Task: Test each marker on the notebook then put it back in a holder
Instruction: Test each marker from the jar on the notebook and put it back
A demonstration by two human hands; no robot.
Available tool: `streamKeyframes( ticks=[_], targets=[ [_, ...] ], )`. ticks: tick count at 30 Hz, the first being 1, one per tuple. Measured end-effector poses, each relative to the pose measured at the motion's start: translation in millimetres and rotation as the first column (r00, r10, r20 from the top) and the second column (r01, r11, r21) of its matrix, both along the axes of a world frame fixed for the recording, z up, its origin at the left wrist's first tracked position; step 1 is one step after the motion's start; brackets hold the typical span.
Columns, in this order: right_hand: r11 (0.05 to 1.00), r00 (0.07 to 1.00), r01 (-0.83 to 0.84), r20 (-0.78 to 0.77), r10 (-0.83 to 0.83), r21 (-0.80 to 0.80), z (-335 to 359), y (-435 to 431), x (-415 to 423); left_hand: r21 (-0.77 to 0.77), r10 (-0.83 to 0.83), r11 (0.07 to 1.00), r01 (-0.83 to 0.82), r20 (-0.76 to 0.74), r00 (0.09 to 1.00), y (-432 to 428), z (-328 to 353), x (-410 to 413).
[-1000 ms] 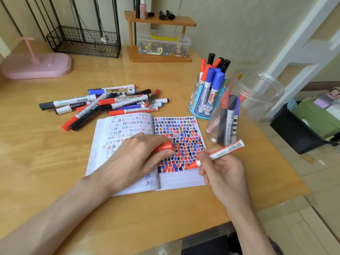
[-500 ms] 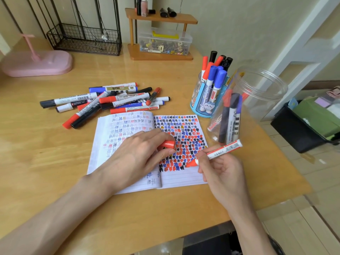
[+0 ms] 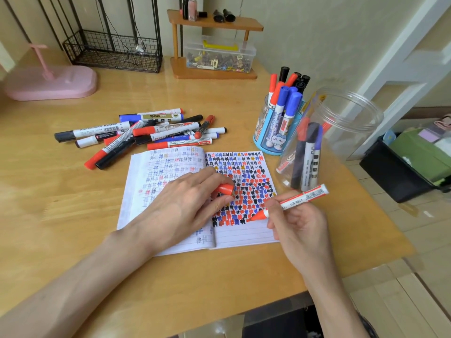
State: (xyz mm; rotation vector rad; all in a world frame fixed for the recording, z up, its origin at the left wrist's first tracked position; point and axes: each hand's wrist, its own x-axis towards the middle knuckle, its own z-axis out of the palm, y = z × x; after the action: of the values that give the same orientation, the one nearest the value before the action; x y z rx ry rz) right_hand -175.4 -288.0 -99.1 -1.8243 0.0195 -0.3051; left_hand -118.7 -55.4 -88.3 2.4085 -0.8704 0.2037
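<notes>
Your desk (image 3: 73, 203) is pale grained wood under a smooth, lightly glossy varnish, and the notebook (image 3: 244, 235) near its front edge is matt lined paper. The loose markers (image 3: 156, 132), the red marker (image 3: 300, 197) and the red cap (image 3: 224, 189) are smooth, shiny plastic, as are the clear jar (image 3: 351, 123) and blue holder (image 3: 266, 142) by the right edge. Along the back edge you have a black metal wire basket (image 3: 112, 52), a smooth pink plastic stand (image 3: 51, 81) and a varnished wooden shelf (image 3: 214, 21).

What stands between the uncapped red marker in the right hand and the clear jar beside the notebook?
Nothing visible. The red marker in the right hand sits just in front of the clear jar, whose mouth has no lid. Its red cap is in the left hand.
</notes>
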Motion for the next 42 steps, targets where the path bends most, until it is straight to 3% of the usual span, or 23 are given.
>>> streamKeyframes(
  ticks=[17, 24, 33, 38, 42],
  targets=[
    [0.996, 0.999, -0.037, -0.02, 0.036, -0.076, -1, -2, 0, 0.039, 0.007, 0.999, -0.01, 0.059, 0.998, -1, -1, 1],
    [1.0, 1.0, -0.01, -0.002, 0.01, 0.018, 2, -1, 0, 0.041, -0.006, 0.999, 0.003, 0.063, 0.998, -1, 0, 0],
    [0.997, 1.0, -0.011, 0.0, 0.012, -0.082, 1, 1, -1, 0.028, -0.027, 0.999, 0.024, 0.105, 0.994, -2, -1, 1],
    [0.982, 0.998, 0.068, 0.0, -0.069, 0.173, 9, -3, -1, -0.126, -0.066, 0.99, 0.068, 0.017, 0.998, -3, 3, 1],
    [0.978, 0.993, 0.087, 0.065, -0.101, 0.191, 22, -2, 5, -0.167, -0.044, 0.985, 0.037, -0.04, 0.998, -3, 4, -1]
  ],
)
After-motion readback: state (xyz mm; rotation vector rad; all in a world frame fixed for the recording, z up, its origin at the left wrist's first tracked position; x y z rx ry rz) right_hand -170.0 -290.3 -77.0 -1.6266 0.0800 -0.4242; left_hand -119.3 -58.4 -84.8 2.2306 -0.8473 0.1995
